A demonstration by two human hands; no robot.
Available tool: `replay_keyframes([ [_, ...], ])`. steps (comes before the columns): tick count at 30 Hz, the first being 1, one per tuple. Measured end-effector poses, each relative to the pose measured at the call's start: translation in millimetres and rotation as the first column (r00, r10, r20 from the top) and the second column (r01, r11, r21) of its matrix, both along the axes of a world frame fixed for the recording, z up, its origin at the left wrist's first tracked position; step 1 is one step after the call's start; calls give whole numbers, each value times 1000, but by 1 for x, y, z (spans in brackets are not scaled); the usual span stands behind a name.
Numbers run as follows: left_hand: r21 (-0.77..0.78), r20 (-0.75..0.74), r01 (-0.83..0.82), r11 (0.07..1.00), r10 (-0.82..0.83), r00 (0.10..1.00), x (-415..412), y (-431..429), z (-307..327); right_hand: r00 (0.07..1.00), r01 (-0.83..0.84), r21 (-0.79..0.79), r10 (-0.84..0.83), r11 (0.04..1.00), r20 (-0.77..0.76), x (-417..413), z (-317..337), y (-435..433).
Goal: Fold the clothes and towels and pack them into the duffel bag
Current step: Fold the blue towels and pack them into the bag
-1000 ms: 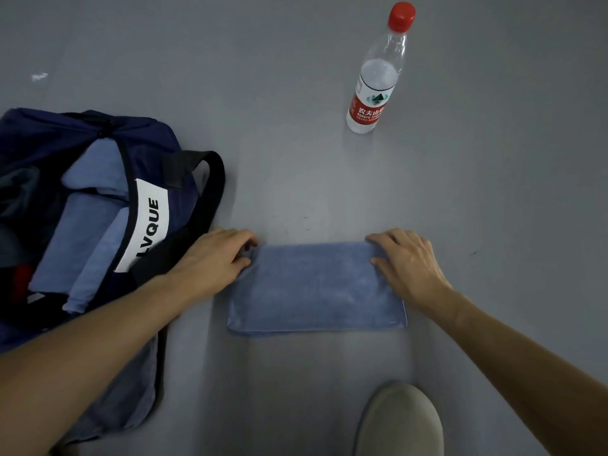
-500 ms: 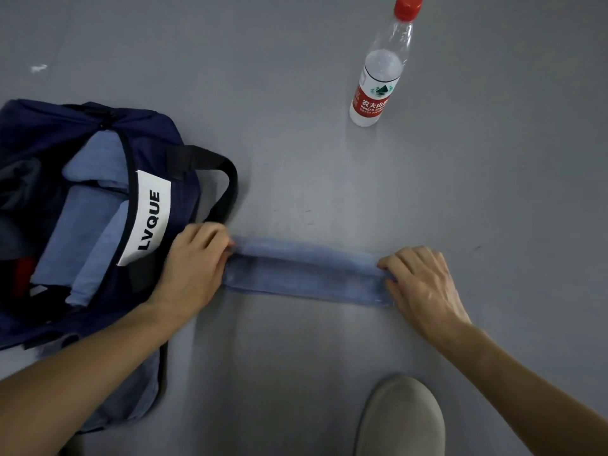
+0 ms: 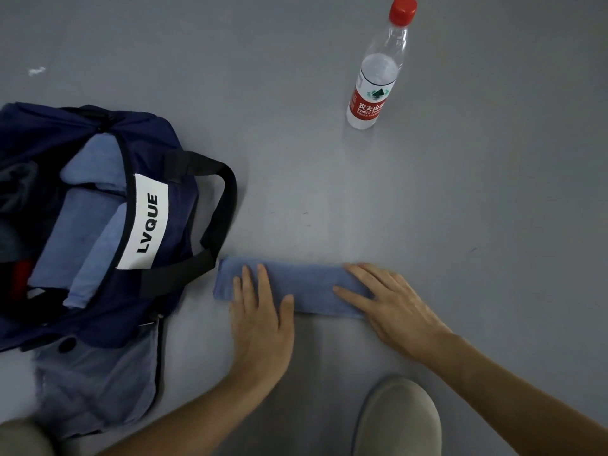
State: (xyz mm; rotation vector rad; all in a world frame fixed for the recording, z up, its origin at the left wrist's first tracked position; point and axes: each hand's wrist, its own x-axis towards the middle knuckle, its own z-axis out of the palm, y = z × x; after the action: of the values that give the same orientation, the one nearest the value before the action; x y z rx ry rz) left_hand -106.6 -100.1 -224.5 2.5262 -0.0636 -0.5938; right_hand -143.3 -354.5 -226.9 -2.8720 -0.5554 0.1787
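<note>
Two hands are working here, and both are lying flat: the left hand (image 3: 260, 320) and right hand (image 3: 391, 304) are pressing straight, relaxed fingers onto one blue towel (image 3: 309, 287), with nothing curled or pinching. The towel is sitting on the grey floor (image 3: 460, 209) as a narrow folded strip. Its left end is just beside the one navy duffel bag (image 3: 177, 225), and the right hand is covering its other end.

One water bottle (image 3: 375, 80) with a red cap is standing upright, well apart and further back. One beige shoe (image 3: 398, 419) is poking in at the bottom edge, cut off.

The bag is running off the left side too, so I'm not seeing its whole opening. Inside, light blue folded pieces (image 3: 82, 232) are lying together. I'm counting two or three, but they're hard to separate. There's also something red (image 3: 21, 274) that I can't identify.
</note>
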Motion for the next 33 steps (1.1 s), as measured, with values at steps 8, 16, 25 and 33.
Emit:
replay_keyframes([
  [8,307,265,548,778,-623,736,115,6,-48,883,283,151,-196,947,-426,5,2,27],
  [16,233,384,606,761,-644,662,109,-10,-26,982,13,90,4,996,-187,4,-11,75],
  [25,335,168,670,662,-742,649,92,-3,-40,993,-93,-31,96,995,72,-3,-11,78],
  [33,-356,158,189,915,-140,977,87,18,7,731,659,258,-521,707,-440,49,8,89],
])
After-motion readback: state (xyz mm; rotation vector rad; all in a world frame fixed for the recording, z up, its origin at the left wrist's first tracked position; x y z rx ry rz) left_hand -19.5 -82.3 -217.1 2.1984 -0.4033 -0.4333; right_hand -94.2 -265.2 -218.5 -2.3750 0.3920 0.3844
